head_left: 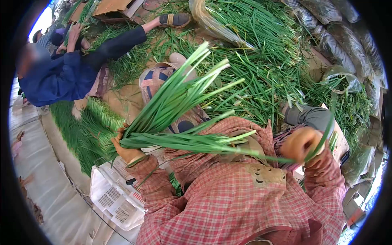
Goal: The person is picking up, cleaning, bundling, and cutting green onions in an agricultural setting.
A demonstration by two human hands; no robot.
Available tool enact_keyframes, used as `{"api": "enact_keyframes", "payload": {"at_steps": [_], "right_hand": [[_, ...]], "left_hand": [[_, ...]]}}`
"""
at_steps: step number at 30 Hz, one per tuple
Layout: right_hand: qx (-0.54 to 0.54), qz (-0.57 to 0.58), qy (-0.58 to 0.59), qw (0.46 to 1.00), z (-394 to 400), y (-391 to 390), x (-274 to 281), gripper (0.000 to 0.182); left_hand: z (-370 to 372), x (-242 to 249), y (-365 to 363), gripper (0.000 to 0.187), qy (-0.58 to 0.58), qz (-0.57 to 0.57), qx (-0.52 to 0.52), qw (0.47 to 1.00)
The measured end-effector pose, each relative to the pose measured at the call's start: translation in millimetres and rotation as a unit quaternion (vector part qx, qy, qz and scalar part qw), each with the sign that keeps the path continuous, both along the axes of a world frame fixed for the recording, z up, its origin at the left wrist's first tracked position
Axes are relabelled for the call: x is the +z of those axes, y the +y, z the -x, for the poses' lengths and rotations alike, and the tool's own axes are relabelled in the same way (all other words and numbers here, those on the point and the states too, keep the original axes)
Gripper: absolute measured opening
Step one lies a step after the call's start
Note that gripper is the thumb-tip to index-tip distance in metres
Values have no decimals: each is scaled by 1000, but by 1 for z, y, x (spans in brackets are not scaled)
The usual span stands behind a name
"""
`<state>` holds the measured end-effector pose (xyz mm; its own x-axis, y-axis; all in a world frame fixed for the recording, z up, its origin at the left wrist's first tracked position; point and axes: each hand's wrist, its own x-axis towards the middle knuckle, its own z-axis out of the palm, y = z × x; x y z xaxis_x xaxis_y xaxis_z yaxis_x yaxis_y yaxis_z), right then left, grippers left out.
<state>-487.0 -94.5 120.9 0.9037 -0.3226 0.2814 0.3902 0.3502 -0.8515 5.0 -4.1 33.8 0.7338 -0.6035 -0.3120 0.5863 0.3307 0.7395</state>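
My left hand [127, 148] is wrapped around the leafy end of a bunch of garlic chives [163, 104]. The bunch fans out to the right over my lap in two parts, its pale stem ends pointing up and right. My right hand [301, 145], blurred by motion, is curled in front of my right forearm. A long green chive leaf [324, 143] runs through its fingers, and a stalk stretches from the bunch toward it. Below my left hand lies a white printed carton [116, 196].
Loose chives [261, 77] cover the ground ahead. Stacked chives [87, 130] lie left by a pale sheet [45, 163]. Plastic-wrapped bundles [343, 45] line the right side. A person in blue [61, 79] sits at upper left near a cardboard box [116, 8], one leg stretched out.
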Motion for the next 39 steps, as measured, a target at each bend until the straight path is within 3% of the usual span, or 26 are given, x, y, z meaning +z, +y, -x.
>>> {"api": "enact_keyframes", "payload": {"at_steps": [2, 3, 5, 6, 7, 8, 9, 10, 11, 12, 14, 15, 18, 20, 21, 22, 25, 28, 29, 30, 32, 33, 34, 36, 38, 39], "right_hand": [[-269, -155, 65, 948, 41, 30, 5, 13], [-375, -203, 41, 904, 49, 33, 11, 22], [-483, -135, -4, 865, 72, 20, 15, 24], [-528, -174, 18, 831, 91, 14, 11, 20], [-616, -114, 222, 747, 113, 7, -16, 11], [-500, 44, 467, 728, 128, -15, -32, 7], [-393, 202, 708, 551, 113, -24, -43, 17], [-402, 504, 668, 373, 93, -25, -53, 16], [-523, 371, 559, 526, 41, -29, -38, 13], [-517, 224, 532, 632, -1, -30, -24, 13], [-440, 215, 477, 729, -61, -31, -31, 23], [-401, 225, 495, 737, -84, -34, -40, 28], [-331, 247, 491, 767, -117, -30, -54, 38], [-377, 224, 465, 769, -118, -18, -53, 37], [-399, 214, 452, 769, -118, -12, -51, 37], [-475, 229, 459, 715, -116, -3, -45, 30], [-521, 193, 503, 662, -96, 21, -62, 19], [-453, 156, 537, 694, -106, 27, -81, 32], [-449, 48, 515, 729, -115, 27, -99, 40], [-422, -25, 497, 758, -121, 25, -121, 37], [-479, 2, 383, 790, -139, 30, -134, 31], [-468, 203, 421, 750, -143, 31, -119, 22], [-455, 388, 421, 682, -147, 35, -105, 16], [-289, 615, 421, 601, -153, 41, -57, 8], [-220, 510, 200, 807, -153, 43, -25, 10], [-212, 460, 108, 856, -150, 51, -7, 9]], "left_hand": [[-15, -20, 15, 54, 17, 47, -71, 996], [-2, -9, 10, 54, -6, -32, -57, 998], [-3, -13, 12, 53, -22, -69, -35, 997], [-5, -15, 13, 52, -30, -87, -27, 995], [-8, -17, 14, 53, -18, -89, -29, 995], [-12, -23, 16, 53, -7, -79, -36, 996], [-18, -31, 19, 54, 3, -66, -40, 997], [-26, -38, 21, 54, 11, -53, -41, 998], [-36, -47, 25, 55, 17, -59, -16, 998], [-33, -42, 28, 55, -37, -91, -11, 995], [-19, -36, 26, 56, -137, -157, -18, 978], [-32, -44, 27, 57, -6, -99, -8, 995], [-37, -49, 40, 58, -14, -98, -79, 992], [-43, -57, 50, 52, -149, -172, -91, 970], [-25, -37, 43, 51, -83, -180, -41, 979], [-16, -28, 37, 49, -17, -184, 10, 983], [-23, -30, 51, 44, 32, -81, -97, 992], [-16, -33, 56, 43, -33, -149, -53, 987], [-28, -49, 68, 44, -214, -172, -153, 949], [-34, -53, 72, 45, -167, -82, -210, 960], [-42, -55, 74, 46, -69, 101, -314, 942], [-39, -56, 77, 49, 22, 54, -199, 978], [-38, -57, 78, 50, 6, 41, -197, 980], [-23, -46, 75, 51, -26, 14, -189, 982], [-2, -25, 64, 50, 50, -87, -84, 991], [-2, -26, 63, 50, 47, -93, -72, 992]]}}
